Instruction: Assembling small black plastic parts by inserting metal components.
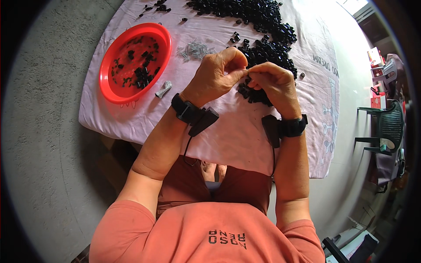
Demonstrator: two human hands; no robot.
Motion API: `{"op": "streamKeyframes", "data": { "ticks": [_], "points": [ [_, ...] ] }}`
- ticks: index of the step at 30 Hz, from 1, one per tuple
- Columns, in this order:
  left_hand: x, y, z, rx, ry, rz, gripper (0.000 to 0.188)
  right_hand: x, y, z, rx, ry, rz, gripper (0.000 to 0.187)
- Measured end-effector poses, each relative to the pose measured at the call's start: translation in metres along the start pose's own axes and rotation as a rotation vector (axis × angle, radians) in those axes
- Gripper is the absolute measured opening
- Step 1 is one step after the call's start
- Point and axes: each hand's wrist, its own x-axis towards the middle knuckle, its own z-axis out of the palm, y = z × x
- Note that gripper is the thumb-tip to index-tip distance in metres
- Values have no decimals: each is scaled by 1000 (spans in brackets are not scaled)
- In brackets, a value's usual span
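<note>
Fine work like this likely calls for steady fingertips, any small piece lined up squarely, and gentle pressure low over the desk [228, 142]. The 2 hands meet at the tips: the left hand [213, 80] bends thumb and forefinger into a ring, and the right hand [278, 85] pinches against it, its other fingers curled. What they pinch is too small to make out. Black parts [265, 55] heap on the far side; pins [196, 50] lie far left of the hands, the red bowl [104, 81] farther left.
</note>
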Motion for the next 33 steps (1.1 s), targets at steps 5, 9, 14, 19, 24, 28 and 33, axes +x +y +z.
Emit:
{"op": "streamKeyframes", "data": {
  "ticks": [5,9,14,19,24,28,33],
  "points": [
    [0,1,1,-32,11,7,10,-1,-1,0,23,-11,4,13],
    [1,-2,0,-29,3,38,9,0,-3,1,29,-20,13,11],
    [1,0,-2,-71,9,-55,4,-1,-6,0,-6,1,12,10],
    [1,3,-13,228,30,-121,6,-1,-6,-2,9,53,9,9],
    [-3,6,-18,323,-102,-69,11,0,-4,-5,104,103,9,10],
    [-4,2,-17,343,-141,-9,15,0,-5,-5,214,144,15,11],
    [-4,-2,-18,351,-168,-12,14,1,-3,-6,296,146,30,11]
  ]
}}
